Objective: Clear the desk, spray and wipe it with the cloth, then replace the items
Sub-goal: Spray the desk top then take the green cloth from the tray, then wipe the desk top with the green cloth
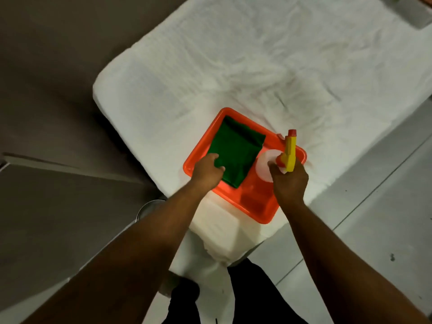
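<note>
We've got our left hand (208, 170) pinching the near corner of the green cloth (236, 152) lying in the orange tray (257, 206), right hand (289, 181) wrapped around the spray bottle (289, 153) just beside it.

The white-covered bed (257, 66) is wide open beyond the orange tray (254, 206), tons of room there. Inside the tray it's tight: green cloth (236, 148) fills the left, spray bottle (289, 153) stands right, only the near corner's bare.

In the tray (257, 211) — cloth (236, 150) left, spray bottle (268, 164) right — on the bed (233, 66).
</note>
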`<state>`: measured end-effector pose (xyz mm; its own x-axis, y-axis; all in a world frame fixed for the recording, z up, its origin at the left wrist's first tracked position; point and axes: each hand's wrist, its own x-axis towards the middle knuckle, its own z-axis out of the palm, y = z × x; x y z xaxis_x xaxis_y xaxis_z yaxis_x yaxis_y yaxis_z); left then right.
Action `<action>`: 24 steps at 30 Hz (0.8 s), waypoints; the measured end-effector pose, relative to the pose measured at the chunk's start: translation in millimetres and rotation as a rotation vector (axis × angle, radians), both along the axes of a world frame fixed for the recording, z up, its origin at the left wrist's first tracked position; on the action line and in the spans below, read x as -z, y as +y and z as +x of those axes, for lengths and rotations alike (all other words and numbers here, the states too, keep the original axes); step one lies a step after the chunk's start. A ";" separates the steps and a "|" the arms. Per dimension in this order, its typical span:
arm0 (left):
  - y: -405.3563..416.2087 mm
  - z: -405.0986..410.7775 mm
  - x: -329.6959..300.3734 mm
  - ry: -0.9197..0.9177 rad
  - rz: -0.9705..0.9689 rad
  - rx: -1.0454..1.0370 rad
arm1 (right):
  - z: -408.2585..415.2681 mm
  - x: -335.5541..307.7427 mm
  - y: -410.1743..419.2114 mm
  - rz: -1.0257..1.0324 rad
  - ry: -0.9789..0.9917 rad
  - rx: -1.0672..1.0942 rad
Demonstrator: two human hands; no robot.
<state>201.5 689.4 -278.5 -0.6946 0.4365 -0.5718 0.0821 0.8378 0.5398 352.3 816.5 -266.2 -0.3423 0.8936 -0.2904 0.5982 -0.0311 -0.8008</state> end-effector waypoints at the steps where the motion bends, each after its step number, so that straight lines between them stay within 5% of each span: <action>1: 0.8 -5.5 2.3 0.013 -0.005 -0.005 | -0.8 0.9 -4.3 0.004 -0.004 0.036; 5: 9.4 -25.1 10.7 0.037 -0.020 -0.010 | -4.0 6.6 -41.6 -0.214 -0.118 0.207; 7: 14.3 -29.5 19.1 0.017 -0.056 0.007 | -15.9 14.0 -62.4 -0.324 -0.117 0.047; 9: 18.6 -30.0 29.6 0.066 -0.093 0.039 | -35.8 26.7 -69.6 -0.281 -0.087 -0.118; 12: 20.5 -31.7 40.5 0.124 -0.106 0.034 | -69.6 51.0 -62.0 -0.203 -0.173 -0.093; 17: 9.2 -43.6 34.5 -0.362 0.053 -0.307 | -94.2 65.5 -52.2 -0.446 -0.081 0.200; 24: -52.1 -48.9 -63.5 -0.804 0.419 -0.688 | -85.5 -33.3 -68.8 -0.784 0.349 0.177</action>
<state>152.6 637.3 -215.0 -0.3585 0.3661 -0.8587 -0.8218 0.3127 0.4764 266.8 747.7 -232.9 -0.4013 0.5285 -0.7481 0.2569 -0.7190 -0.6458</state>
